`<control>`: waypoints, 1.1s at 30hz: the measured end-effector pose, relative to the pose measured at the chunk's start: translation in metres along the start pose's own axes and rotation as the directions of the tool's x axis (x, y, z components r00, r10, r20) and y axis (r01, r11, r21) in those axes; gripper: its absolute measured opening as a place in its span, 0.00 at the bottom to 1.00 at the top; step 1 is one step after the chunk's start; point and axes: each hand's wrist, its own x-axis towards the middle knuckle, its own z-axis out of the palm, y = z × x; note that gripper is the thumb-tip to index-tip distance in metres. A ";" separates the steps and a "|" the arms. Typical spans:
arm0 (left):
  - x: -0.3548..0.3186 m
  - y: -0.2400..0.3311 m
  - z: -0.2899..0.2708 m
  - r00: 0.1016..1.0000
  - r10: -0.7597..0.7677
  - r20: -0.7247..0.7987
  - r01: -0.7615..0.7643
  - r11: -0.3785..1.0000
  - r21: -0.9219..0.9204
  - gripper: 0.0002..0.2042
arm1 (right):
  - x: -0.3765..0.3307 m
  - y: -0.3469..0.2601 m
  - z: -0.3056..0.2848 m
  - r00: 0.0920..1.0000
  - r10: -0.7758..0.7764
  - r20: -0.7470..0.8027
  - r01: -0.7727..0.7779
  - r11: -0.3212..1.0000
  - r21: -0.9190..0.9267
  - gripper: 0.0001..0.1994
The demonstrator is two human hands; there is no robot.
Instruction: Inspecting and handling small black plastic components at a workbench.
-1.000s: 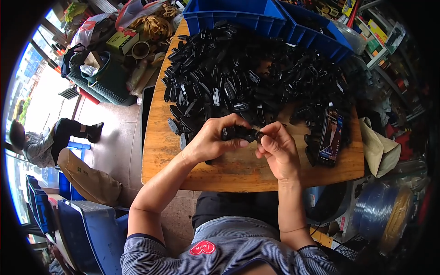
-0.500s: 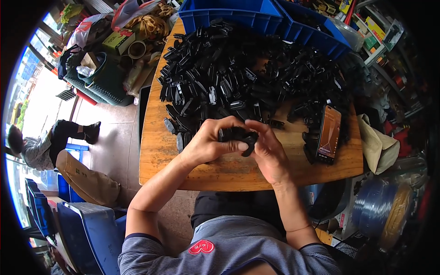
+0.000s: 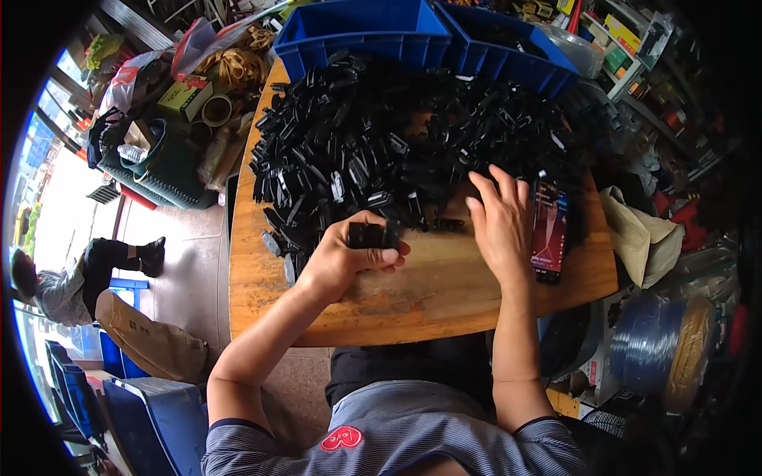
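One small black plastic block-shaped part (image 3: 373, 236) sits clenched in the left hand (image 3: 349, 258), thumb and fingers wrapped round it, just above the bare front strip of the wooden table (image 3: 413, 305). The right hand (image 3: 502, 222) holds nothing — its fingers are spread flat, the tips touching the near edge of the heap of black plastic parts (image 3: 413, 135), far too many to count, which covers the rear two thirds of the table. Just beside the right hand, on its outer side, lies one dark smartphone with a lit reddish screen (image 3: 548, 232), near the table's right edge.

Two blue plastic bins (image 3: 365, 32) stand side by side at the far edge, touching the heap. Left of the table, on the floor, one green plastic basket (image 3: 163, 170) holds a bottle and oddments, with a roll of tape (image 3: 216, 110) near it. One beige cloth bag (image 3: 641, 238) hangs off the right corner, and one coil of blue hose (image 3: 647, 345) lies lower down on the right. One other person (image 3: 87, 274) sits on the floor well apart at the left.

Open room is the front strip of wood between the hands and the person's body; the heap closes off the rear, the phone the right.
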 end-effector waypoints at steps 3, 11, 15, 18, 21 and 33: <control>0.032 0.013 0.007 0.993 -0.113 -0.040 0.106 0.982 -0.157 0.08 | -0.009 0.026 0.010 0.967 0.096 0.237 -0.097 0.995 -0.009 0.16; 0.252 0.135 0.094 0.947 0.319 0.035 -0.316 0.945 -0.083 0.10 | -0.033 0.027 0.020 0.981 0.132 0.143 -0.163 0.957 0.240 0.12; 0.327 0.181 0.114 0.597 0.694 -0.404 -0.323 0.668 0.670 0.23 | -0.029 0.019 0.025 0.997 0.060 0.055 -0.075 0.940 0.332 0.12; 0.308 0.149 0.129 0.821 0.558 0.119 -0.479 0.560 0.676 0.29 | -0.020 0.034 0.028 0.988 0.148 -0.030 -0.126 0.917 0.379 0.07; 0.224 0.099 0.102 0.702 0.489 0.518 -0.662 0.178 0.728 0.19 | -0.011 0.037 0.008 0.966 0.245 -0.085 -0.181 0.871 0.456 0.04; 0.001 0.010 -0.014 0.845 0.449 0.289 -0.271 -0.107 0.957 0.08 | -0.023 -0.011 0.010 0.966 -0.157 0.207 -0.003 0.788 0.615 0.04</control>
